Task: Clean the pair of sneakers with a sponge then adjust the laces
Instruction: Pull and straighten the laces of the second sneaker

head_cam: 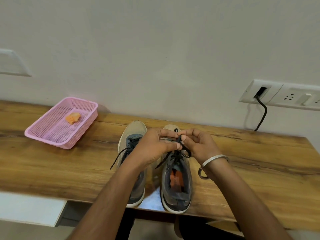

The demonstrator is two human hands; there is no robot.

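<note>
Both sneakers (176, 181) lay lengthwise, toes toward the counter's (242, 153) far edge; left hand (152, 149) and right hand (199, 146) fingers pinched the right sneaker's laces (179, 144).

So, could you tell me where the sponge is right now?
In the head view the orange sponge lies inside the pink basket at the table's far left, well left of both sneakers.

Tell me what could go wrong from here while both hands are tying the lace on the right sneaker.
1. Both the left hand and right hand pinch the black lace above the right sneaker; a hard pull could tip or drag it.
2. Both heels sit at the wooden table's near edge, so a tug toward the person may slide a shoe off.
3. The left sneaker's loose lace end trails under the left forearm and could snag.
</note>
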